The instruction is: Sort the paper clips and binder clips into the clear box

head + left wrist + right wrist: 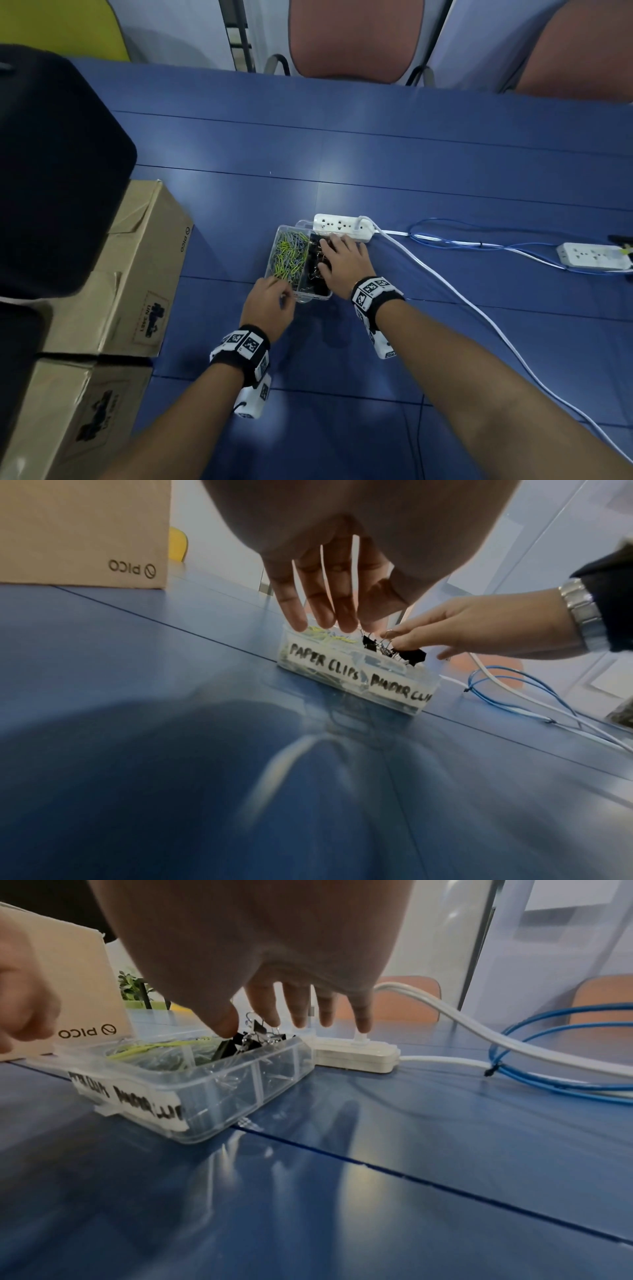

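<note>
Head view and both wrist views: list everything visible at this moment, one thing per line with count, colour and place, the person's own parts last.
clear box: one, see-through, table centre, taped labels on its near wall
paper clips: many, green and grey, box's left compartment
binder clips: several, black, box's right compartment
power strips: two, white, one touching the box's far end, one at far right
cables: white and blue, right of the box
cardboard boxes: two, brown, left table edge
table: one, blue
chairs: pink and yellow, beyond the table
left hand: fingers straight, at the box's near-left corner
right hand: fingers spread, over the binder clips
wristbands: two, black with white markers
</note>
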### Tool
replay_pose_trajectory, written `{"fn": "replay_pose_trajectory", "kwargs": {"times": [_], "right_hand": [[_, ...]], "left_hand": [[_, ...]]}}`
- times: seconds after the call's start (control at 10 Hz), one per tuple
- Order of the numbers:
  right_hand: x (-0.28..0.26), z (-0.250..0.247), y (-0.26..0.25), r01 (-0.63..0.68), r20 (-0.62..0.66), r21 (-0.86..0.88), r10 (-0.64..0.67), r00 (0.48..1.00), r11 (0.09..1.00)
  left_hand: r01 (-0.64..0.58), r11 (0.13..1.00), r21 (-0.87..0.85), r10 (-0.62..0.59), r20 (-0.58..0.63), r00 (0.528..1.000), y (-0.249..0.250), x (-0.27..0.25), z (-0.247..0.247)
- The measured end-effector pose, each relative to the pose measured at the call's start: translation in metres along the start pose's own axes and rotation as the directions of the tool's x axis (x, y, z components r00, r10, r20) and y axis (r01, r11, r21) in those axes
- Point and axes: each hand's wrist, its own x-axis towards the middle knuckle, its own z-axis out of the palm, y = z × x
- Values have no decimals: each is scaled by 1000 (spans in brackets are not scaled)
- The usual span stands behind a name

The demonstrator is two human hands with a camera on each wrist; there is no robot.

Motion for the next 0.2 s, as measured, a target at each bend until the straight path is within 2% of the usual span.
{"fn": "replay_pose_trajectory", "kwargs": {"times": [0.2], "right_hand": [[-21,-11,2,-79,23,49,78,997,996]], "left_hand": [[-9,1000,6,9,-3,1000,-4,-23,-4]]}}
